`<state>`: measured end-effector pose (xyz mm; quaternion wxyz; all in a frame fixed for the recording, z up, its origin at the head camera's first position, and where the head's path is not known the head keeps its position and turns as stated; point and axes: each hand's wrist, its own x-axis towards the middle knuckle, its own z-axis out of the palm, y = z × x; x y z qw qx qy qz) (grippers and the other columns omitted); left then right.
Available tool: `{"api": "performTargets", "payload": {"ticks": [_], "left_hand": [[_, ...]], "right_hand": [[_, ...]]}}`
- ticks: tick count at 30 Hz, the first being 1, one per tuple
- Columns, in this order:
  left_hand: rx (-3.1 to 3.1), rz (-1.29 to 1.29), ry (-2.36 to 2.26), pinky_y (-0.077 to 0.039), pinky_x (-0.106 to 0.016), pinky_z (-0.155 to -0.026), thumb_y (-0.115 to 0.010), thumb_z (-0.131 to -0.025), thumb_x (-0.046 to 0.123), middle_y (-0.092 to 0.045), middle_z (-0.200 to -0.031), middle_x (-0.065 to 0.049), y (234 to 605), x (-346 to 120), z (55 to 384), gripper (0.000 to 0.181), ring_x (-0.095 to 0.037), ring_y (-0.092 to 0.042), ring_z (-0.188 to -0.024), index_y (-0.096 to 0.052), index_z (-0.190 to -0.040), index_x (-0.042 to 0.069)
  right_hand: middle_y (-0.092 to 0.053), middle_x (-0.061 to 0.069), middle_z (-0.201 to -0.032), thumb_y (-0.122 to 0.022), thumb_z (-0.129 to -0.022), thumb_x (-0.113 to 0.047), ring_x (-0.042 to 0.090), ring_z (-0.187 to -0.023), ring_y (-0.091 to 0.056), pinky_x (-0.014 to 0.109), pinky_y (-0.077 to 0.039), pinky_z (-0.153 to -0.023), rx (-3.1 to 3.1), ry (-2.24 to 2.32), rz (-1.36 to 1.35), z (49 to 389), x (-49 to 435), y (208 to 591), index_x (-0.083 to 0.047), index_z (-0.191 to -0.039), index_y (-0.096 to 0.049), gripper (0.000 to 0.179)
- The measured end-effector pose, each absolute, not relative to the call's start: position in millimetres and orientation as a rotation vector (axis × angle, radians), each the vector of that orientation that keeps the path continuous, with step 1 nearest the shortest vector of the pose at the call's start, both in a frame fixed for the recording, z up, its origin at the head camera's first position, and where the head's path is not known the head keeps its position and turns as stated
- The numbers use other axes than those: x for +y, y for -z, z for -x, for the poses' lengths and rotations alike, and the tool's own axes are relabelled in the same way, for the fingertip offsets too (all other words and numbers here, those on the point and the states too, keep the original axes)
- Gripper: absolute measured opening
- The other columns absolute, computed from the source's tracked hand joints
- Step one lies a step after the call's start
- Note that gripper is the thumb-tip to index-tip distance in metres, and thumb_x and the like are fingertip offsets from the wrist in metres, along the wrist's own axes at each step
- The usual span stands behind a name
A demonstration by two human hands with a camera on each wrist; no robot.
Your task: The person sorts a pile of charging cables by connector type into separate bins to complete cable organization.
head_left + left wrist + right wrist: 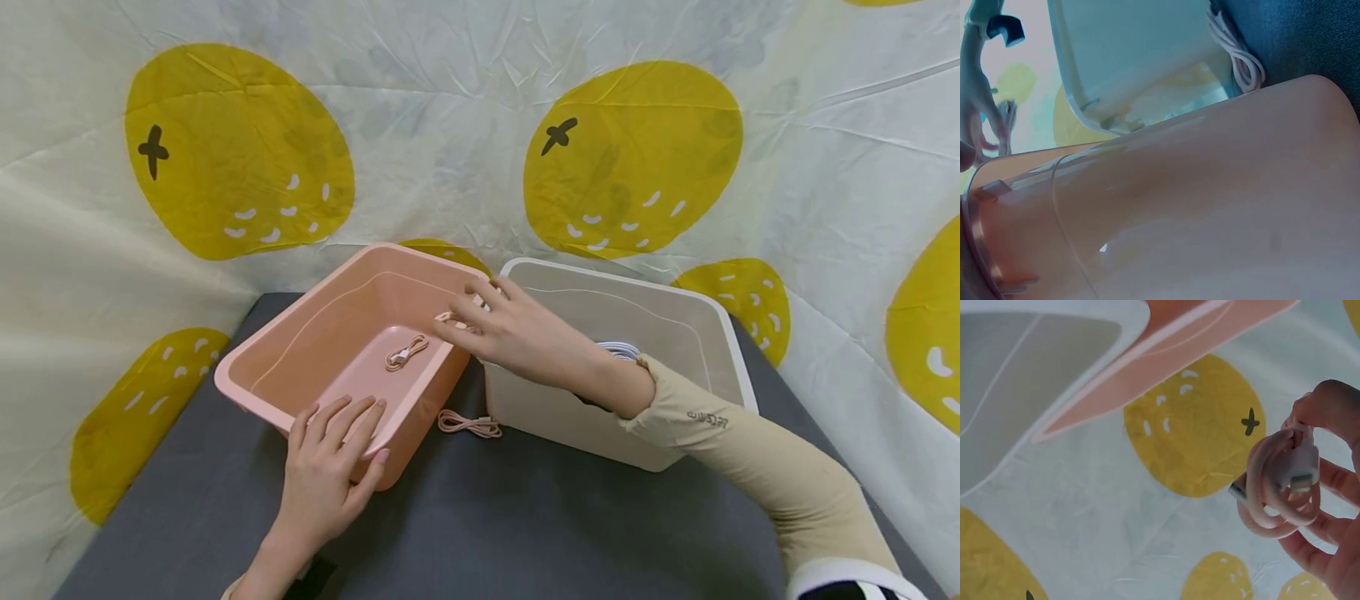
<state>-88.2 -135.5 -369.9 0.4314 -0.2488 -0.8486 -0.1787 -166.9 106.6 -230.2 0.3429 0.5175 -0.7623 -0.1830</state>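
My right hand [510, 333] is raised over the gap between the two bins and pinches a coiled pink charging cable [1279, 481]. The right wrist view shows its metal plugs close to the fingers. At the near rim of the pink bin [277, 350], my left hand [322, 475] rests with its fingers stretched over the edge and the thumb along the outside. Inside that bin lies another coiled pink cable [407, 353]. The bin's smooth pink wall fills most of the left wrist view.
A white-grey bin [577, 425] stands at the right, with light-coloured cables [619, 350] inside, partly covered by my right wrist. Another bundled pink cable [469, 424] lies on the dark table [525, 533] between the bins. A fruit-printed cloth [435, 167] hangs behind.
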Motion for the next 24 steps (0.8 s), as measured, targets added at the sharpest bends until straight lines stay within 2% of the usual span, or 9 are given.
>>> {"api": "performTargets", "payload": {"ticks": [5, 10, 13, 19, 24], "left_hand": [[-2.129, 0.622, 0.423, -0.028, -0.052, -0.089, -0.034, -0.091, 0.043, -0.062, -0.109, -0.010, 370.3, -135.9, 87.3, 0.049, -0.032, -0.050, -0.103, -0.062, -0.112, 0.009], [-2.153, 0.623, 0.403, -0.029, -0.052, -0.090, -0.033, -0.092, 0.044, -0.061, -0.109, -0.010, 370.1, -136.4, 86.5, 0.049, -0.032, -0.050, -0.104, -0.061, -0.113, 0.010], [-2.135, 0.626, 0.414, -0.029, -0.052, -0.089, -0.033, -0.092, 0.043, -0.061, -0.109, -0.010, 369.8, -135.9, 87.1, 0.048, -0.032, -0.050, -0.104, -0.061, -0.113, 0.010], [-2.104, 0.625, 0.444, -0.027, -0.051, -0.091, -0.035, -0.091, 0.043, -0.062, -0.109, -0.010, 369.6, -135.2, 88.6, 0.048, -0.031, -0.050, -0.105, -0.062, -0.112, 0.009], [-2.095, 0.623, 0.448, -0.027, -0.051, -0.091, -0.035, -0.091, 0.043, -0.062, -0.108, -0.010, 369.7, -135.1, 88.7, 0.048, -0.032, -0.050, -0.104, -0.062, -0.112, 0.009]], "right_hand": [[-0.053, 0.003, -0.099, -0.047, -0.089, 0.000, 0.023, -0.092, -0.048, 0.036, -0.039, -0.078, -1.972, 0.407, -1.355, 182.0, 91.3, 227.8, -0.016, -0.114, -0.050, 0.030], [-0.053, 0.003, -0.102, -0.045, -0.089, 0.001, 0.023, -0.092, -0.046, 0.036, -0.038, -0.079, -1.984, 0.366, -1.389, 197.6, 76.4, 233.1, -0.017, -0.113, -0.051, 0.030], [-0.055, 0.002, -0.102, -0.041, -0.092, -0.001, 0.022, -0.092, -0.048, 0.034, -0.039, -0.074, -1.949, 0.382, -1.389, 208.7, 67.4, 238.9, -0.017, -0.110, -0.052, 0.026], [-0.055, 0.003, -0.109, -0.035, -0.094, 0.000, 0.022, -0.096, -0.050, 0.032, -0.043, -0.074, -1.921, 0.509, -1.366, 227.3, 53.1, 244.8, -0.018, -0.115, -0.051, 0.032], [-0.054, 0.002, -0.107, -0.031, -0.095, -0.001, 0.022, -0.095, -0.047, 0.032, -0.039, -0.075, -1.981, 0.569, -1.376, 238.9, 44.0, 245.4, -0.017, -0.116, -0.047, 0.031]]}}
